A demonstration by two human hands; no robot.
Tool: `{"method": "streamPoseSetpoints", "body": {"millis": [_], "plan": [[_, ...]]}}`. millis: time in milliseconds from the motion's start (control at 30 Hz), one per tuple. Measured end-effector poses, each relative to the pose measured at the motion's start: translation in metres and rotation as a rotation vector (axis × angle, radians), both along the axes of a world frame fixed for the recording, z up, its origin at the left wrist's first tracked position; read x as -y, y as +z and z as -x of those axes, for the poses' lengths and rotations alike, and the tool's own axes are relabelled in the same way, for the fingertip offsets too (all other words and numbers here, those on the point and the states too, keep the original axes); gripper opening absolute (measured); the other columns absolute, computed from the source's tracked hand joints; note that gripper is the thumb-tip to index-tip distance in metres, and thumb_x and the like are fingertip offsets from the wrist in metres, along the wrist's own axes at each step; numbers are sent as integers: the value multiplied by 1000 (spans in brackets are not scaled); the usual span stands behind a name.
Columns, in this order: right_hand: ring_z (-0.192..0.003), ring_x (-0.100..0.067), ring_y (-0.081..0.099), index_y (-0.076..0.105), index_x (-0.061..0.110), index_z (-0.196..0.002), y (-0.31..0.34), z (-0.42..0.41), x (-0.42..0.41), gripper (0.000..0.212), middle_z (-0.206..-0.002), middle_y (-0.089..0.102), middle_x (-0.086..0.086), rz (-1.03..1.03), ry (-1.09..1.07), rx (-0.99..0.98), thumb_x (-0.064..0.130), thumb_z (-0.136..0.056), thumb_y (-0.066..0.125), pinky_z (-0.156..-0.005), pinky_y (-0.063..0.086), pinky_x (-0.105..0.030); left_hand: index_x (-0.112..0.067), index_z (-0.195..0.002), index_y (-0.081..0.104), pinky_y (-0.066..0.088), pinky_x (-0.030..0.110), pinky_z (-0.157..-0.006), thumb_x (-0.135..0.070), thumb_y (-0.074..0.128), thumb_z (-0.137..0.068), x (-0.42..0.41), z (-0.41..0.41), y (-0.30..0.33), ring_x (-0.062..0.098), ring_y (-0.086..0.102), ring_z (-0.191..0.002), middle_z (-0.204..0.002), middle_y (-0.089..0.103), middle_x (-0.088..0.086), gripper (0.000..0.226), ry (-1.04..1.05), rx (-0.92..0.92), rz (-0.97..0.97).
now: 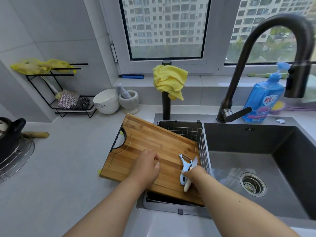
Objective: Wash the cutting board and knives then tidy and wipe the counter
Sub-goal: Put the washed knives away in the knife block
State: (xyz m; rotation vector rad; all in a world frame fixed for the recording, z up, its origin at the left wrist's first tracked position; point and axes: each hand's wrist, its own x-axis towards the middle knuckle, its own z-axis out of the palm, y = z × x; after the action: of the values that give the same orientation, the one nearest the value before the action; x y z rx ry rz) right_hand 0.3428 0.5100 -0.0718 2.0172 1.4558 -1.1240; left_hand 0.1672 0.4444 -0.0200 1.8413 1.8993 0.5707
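Right hand (195, 173) pinches the peeler (184, 168) and small knife (194, 164) together off the cutting board (150, 144) straddling table and sink (256, 161), probably for rinsing, left hand (147, 165) loosely curled, steadying it.

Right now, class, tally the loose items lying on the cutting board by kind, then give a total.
Peeler, blue: 1
Knife, pale handle: 1
Total: 2
The right hand grips both on the cutting board.

Cutting board (150, 151): striped wood, satin sheen. On it, peeler (184, 168): pale blue plastic, smooth. Right of board, sink (256, 159): brushed dark metal, wire basket (191, 132) inside. Behind board, cloth (169, 81): yellow fluffy terry; faucet (256, 57): matt dark metal.
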Motion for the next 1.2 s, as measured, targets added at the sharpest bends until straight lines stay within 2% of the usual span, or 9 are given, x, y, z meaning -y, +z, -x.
{"method": "streamPoseSetpoints", "body": {"millis": [100,200,300,433,567,700,867,1067,1200], "plan": [[-135,-30,38,12,8,-150,14,2,5,72,-152,28,-14,-44,26,5,38,-98,50,-106,39,-36,-20,-104,59,50,31,-86,-20,54,-92,2,-1,1,12,52,-91,-104,48,-5,14,2,-9,-4],[-126,-33,47,8,16,-153,7,7,8,78,-149,33,-16,-170,-121,-50,25,-94,57,-96,48,-39,-21,-104,58,51,33,-85,-21,53,-92,5,1,3,11,53,-90,-104,47,-6,14,10,-9,-6],[-93,-29,59,43,12,-131,5,12,16,42,-106,59,-10,-519,-361,-139,33,-97,50,-78,51,-37,-20,-104,58,52,34,-84,-21,52,-93,10,5,6,11,54,-89,-106,48,-6,13,29,-8,-19],[-76,-16,58,48,22,-124,26,34,23,33,-88,60,5,-741,-195,-444,41,-98,45,-57,42,-29,-21,-105,58,52,29,-81,-20,51,-94,17,11,13,9,53,-89,-107,48,-6,14,81,0,-74],[-74,-17,58,55,24,-118,42,62,25,28,-86,61,4,-801,-78,-502,38,-97,44,-62,47,-32,-20,-107,59,52,28,-83,-18,50,-94,26,23,21,10,55,-92,-108,51,-5,16,142,16,-137],[-77,-13,54,41,23,-133,49,84,35,39,-107,54,0,-889,-32,-572,22,-94,48,-60,45,-27,-19,-106,60,49,26,-83,-15,50,-93,39,39,29,10,54,-95,-109,53,-5,17,204,7,-177],[-86,-17,55,40,25,-134,46,100,42,42,-118,46,-3,-830,37,-435,20,-95,53,-74,55,-35,-17,-103,61,50,30,-85,-15,50,-91,57,62,34,13,56,-92,-109,54,-3,16,263,-21,-183],[-78,-18,57,47,24,-130,54,112,46,33,-107,52,-2,-858,-46,-452,25,-97,49,-67,55,-36,-17,-104,60,50,27,-83,-14,48,-92,74,84,33,13,57,-89,-108,53,-3,18,310,-12,-183],[-75,-20,59,48,32,-123,74,131,54,25,-94,60,-2,-1015,-123,-688,34,-98,46,-58,50,-34,-17,-106,61,51,27,-84,-14,48,-93,86,96,34,13,57,-91,-108,53,-2,19,319,-9,-196]]}}
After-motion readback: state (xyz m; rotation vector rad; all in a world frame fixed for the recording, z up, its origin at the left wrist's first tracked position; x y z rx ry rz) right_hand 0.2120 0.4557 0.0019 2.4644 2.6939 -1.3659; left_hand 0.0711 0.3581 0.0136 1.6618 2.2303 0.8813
